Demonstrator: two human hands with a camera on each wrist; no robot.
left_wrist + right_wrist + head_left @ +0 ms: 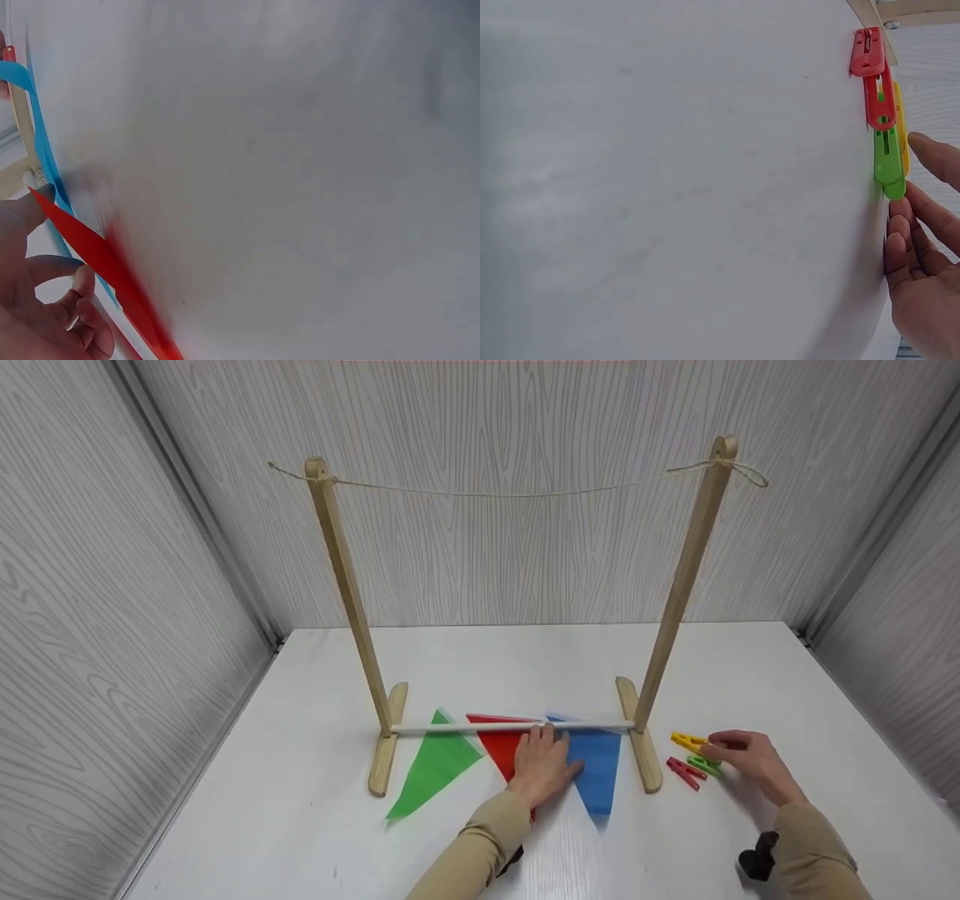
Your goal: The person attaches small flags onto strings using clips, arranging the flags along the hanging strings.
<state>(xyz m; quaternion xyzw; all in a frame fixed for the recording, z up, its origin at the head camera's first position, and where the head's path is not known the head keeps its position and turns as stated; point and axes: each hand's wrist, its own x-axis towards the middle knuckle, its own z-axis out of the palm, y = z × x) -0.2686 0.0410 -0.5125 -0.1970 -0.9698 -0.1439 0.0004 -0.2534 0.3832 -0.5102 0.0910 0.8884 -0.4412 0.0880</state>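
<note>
My left hand (541, 769) rests with spread fingers over the red pennant (499, 750) and the edge of the blue pennant (598, 772), its fingertips by a white crossbar (450, 727). In the left wrist view, the red pennant (112, 262) stands slightly raised beside that hand's fingers (52, 266). A green pennant (439, 765) lies to the left, partly under the crossbar. My right hand (754, 761) is at the yellow clothespin (686, 742); the right wrist view shows its thumb and fingers apart around the pin's end. Next to it lie green (705, 766) and red clothespins (684, 771).
Two wooden posts, left (349, 600) and right (682, 592), stand on flat feet. A thin string (487, 495) sags between their tops, with a loose loop at the right post. Patterned panels (495, 562) enclose the white table (285, 780).
</note>
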